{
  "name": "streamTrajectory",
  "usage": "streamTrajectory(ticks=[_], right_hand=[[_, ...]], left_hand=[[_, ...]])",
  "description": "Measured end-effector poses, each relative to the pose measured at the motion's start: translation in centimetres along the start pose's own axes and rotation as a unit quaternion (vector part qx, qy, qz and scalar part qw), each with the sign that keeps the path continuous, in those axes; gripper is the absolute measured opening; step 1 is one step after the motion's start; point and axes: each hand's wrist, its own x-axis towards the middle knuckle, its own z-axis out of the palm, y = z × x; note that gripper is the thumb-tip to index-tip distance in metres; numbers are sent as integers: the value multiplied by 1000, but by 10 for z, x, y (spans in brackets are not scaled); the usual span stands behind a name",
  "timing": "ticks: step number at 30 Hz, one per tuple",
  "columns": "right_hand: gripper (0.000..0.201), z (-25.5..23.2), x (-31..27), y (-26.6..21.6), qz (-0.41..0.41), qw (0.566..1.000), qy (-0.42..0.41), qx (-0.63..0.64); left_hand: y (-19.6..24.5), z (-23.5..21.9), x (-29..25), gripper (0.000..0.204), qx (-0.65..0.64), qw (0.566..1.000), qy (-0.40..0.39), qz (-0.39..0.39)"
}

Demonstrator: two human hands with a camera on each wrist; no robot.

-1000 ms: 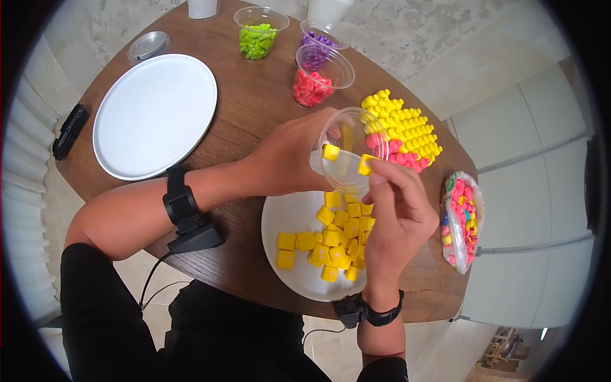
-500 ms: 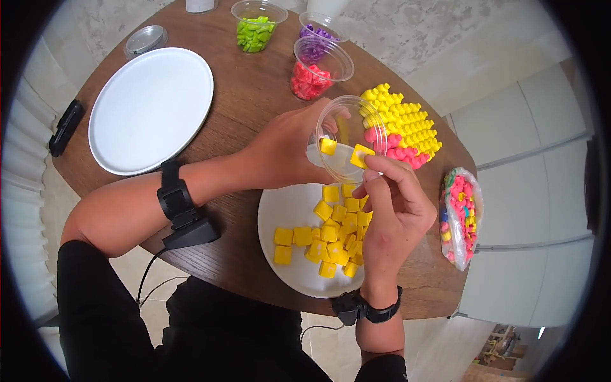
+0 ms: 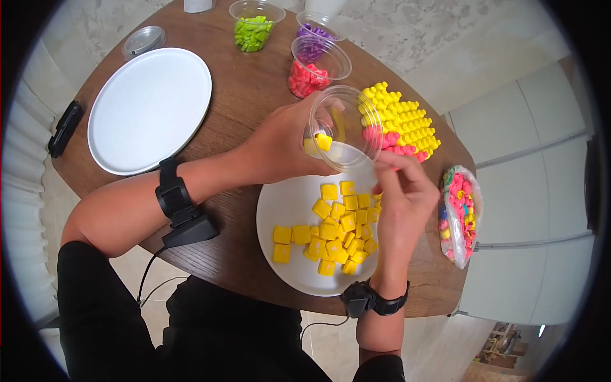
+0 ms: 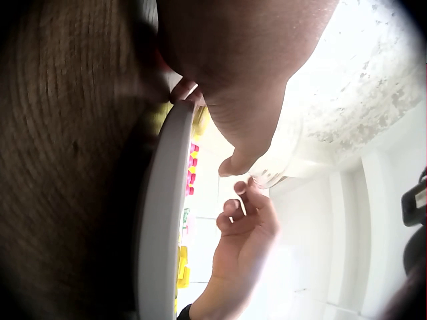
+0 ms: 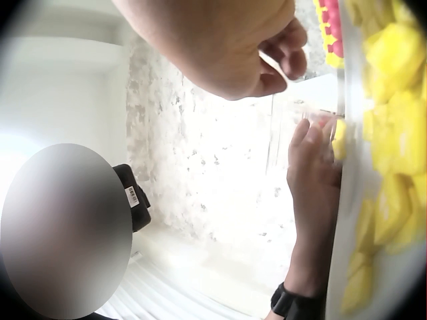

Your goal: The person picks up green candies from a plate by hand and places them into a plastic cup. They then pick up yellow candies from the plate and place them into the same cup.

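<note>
My left hand [image 3: 286, 140] grips a clear plastic cup [image 3: 345, 127], tilted above the near plate. Yellow square pieces [image 3: 323, 141] lie inside the cup. Just right of its rim is my right hand [image 3: 407, 200], fingers bent, with no piece visible between them; in the left wrist view the right hand [image 4: 243, 243] shows thumb and fingertips apart. Below both hands, a white plate [image 3: 273, 204] carries many yellow squares [image 3: 328, 231]. The right wrist view shows the left hand [image 5: 313, 180] round the cup, beside the plate's edge.
An empty white plate [image 3: 149, 111] lies at left by a clear lid [image 3: 144, 39]. Cups of green [image 3: 252, 33], purple [image 3: 313, 46] and red pieces [image 3: 307, 79] stand at the back. Yellow and pink figures [image 3: 404, 124] and a filled plastic bag [image 3: 459, 213] are at right.
The yellow square that the right hand pinched is out of its fingers, and two pieces now show in the cup. The right hand has drawn slightly right; the cup has moved up a little.
</note>
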Motion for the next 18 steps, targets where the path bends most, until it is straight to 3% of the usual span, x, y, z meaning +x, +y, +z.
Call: streamTrajectory(ticks=[1, 3, 5, 7, 18], right_hand=[[14, 1, 2, 6, 0, 1000, 0, -1], [16, 1, 3, 13, 33, 986, -96, -132], [22, 5, 0, 11, 29, 976, -125, -177], [27, 10, -6, 5, -36, 944, -164, -283], [29, 12, -13, -11, -14, 941, -209, -266]], left_hand=[[0, 0, 1, 90, -7, 1000, 17, 16], [1, -2, 1, 90, 4, 1000, 14, 17], [4, -3, 0, 89, 16, 1000, 12, 17], [11, -5, 0, 86, 26, 999, -7, -18], [12, -6, 0, 98, 21, 998, -37, -47]])
